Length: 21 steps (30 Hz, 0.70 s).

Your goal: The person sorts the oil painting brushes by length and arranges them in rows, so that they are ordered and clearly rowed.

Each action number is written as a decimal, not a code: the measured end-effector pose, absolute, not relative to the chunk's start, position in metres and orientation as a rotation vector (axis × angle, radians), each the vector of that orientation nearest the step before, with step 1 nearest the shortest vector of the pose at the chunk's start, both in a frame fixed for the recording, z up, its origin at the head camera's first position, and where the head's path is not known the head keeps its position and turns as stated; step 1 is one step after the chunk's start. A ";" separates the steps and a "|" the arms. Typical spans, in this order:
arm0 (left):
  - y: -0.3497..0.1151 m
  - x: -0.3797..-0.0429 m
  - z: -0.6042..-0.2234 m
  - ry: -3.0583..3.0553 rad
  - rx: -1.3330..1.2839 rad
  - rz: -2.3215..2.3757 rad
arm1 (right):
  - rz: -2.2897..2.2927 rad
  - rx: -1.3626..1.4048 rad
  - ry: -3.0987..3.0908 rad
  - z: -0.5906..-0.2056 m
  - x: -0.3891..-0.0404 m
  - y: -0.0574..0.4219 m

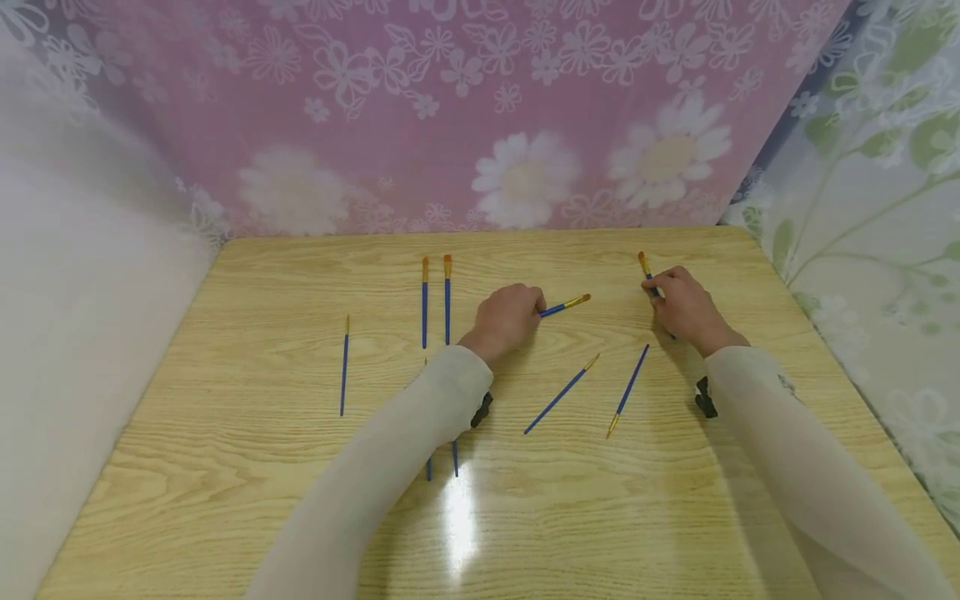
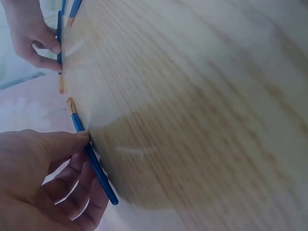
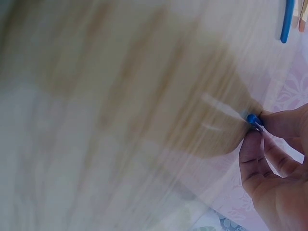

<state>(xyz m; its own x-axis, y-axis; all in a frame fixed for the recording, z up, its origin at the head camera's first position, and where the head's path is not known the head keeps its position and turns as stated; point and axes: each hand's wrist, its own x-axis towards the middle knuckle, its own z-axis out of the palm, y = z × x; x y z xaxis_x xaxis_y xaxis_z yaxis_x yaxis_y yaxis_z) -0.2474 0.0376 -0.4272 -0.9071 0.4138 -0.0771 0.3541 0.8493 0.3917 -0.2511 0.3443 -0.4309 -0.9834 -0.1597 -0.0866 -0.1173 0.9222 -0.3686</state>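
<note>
Yellowish wood grain covers the desk [image 1: 187, 500] in the head view. Over its far half, the left hand [image 1: 510, 319] holds a blue-handled paintbrush with a gold ferrule [image 1: 566, 306], bristles pointing right. Near the far right corner, the right hand [image 1: 692, 308] holds a second blue-and-gold paintbrush [image 1: 643, 263], bristles toward the pink flowered cloth [image 1: 375, 108]. Left of the left hand, two flat-bristled blue paintbrushes [image 1: 424, 308] lie side by side, with a slender blue paintbrush [image 1: 344, 367] farther left. Between the arms, two thin blue-and-gold brushes [image 1: 562, 393] lie slanted, bristle ends opposite ways. Two blue handle ends [image 1: 455, 458] show beside the whitish left sleeve [image 1: 375, 467], which hides the rest.

From the left wrist, that hand's grip pinches its brush between thumb and fingers, orange-brown bristles upward in view; the right hand appears beyond, pinching its own.

From the right wrist, the grip presses thumb and fingertips together on its handle, seen nearly end-on; whether it touches the desk I cannot tell.
</note>
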 end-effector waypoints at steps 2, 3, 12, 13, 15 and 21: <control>0.037 -0.247 -0.427 2.866 0.607 0.567 | -0.555 -0.209 2.965 -0.431 -0.251 0.344; 0.037 -0.247 -0.427 2.866 0.612 0.570 | -0.552 -0.208 2.964 -0.431 -0.252 0.344; 0.027 -0.241 -0.417 2.851 0.654 0.671 | -0.545 -0.210 2.967 -0.431 -0.252 0.344; 0.025 -0.240 -0.415 2.851 0.656 0.679 | -0.545 -0.211 2.965 -0.431 -0.252 0.344; 0.022 -0.239 -0.412 2.848 0.656 0.702 | -0.544 -0.212 2.962 -0.431 -0.252 0.344; 0.010 -0.236 -0.406 2.835 0.603 0.800 | -0.553 -0.210 2.961 -0.431 -0.251 0.345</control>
<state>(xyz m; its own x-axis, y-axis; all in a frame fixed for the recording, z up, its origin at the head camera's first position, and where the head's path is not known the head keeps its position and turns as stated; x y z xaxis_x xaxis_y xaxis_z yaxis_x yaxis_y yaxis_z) -0.2358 0.0102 -0.4057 -0.9108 0.4122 -0.0210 0.3404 0.7791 0.5265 -0.2508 0.3451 -0.4311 -0.9829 -0.1583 -0.0941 -0.1137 0.9235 -0.3665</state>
